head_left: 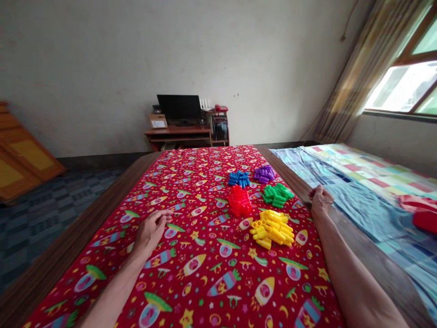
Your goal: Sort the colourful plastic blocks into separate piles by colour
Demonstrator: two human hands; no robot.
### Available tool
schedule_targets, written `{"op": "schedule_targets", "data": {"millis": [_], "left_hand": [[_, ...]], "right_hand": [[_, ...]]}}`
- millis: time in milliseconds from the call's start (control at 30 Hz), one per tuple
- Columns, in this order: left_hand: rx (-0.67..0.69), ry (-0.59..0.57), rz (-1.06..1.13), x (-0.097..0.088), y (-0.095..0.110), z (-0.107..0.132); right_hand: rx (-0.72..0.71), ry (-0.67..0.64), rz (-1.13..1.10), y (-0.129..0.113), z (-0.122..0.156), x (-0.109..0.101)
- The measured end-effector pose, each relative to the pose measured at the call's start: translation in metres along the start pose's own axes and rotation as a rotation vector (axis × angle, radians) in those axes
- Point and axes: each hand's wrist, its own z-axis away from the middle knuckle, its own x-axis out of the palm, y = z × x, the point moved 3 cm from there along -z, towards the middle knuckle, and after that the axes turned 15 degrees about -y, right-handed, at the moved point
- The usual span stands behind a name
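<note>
My left hand [151,229] lies palm down on a red cloth with rocket prints [191,273], fingers stretched out and holding nothing. My right hand [320,199] rests at the cloth's right edge with its fingers curled under; nothing shows in it. Between the hands lie sorted piles of plastic pieces: yellow [272,228] nearest, red [239,201], green [277,195], blue [239,178] and purple [264,174] farther off. The right hand is nearest the green and yellow piles.
The cloth covers a wooden table [99,205]. A bed with a patchwork sheet [362,182] lies to the right, with something red [421,214] on it. A desk with a monitor [179,109] stands against the far wall. A curtained window [403,86] is at upper right.
</note>
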Motion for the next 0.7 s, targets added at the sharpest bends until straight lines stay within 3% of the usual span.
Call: {"op": "schedule_targets", "data": {"millis": [200,467,700], "left_hand": [[-0.009,0.016,0.021,0.000,0.002,0.001],[0.040,0.026,-0.004,0.000,0.005,0.003],[0.069,0.019,-0.041,-0.001,0.014,0.005]], "right_hand": [[-0.060,-0.068,0.083,0.003,-0.002,0.003],[-0.016,-0.086,0.047,0.002,0.004,0.004],[-0.097,-0.114,0.267,-0.008,0.005,0.004]]}}
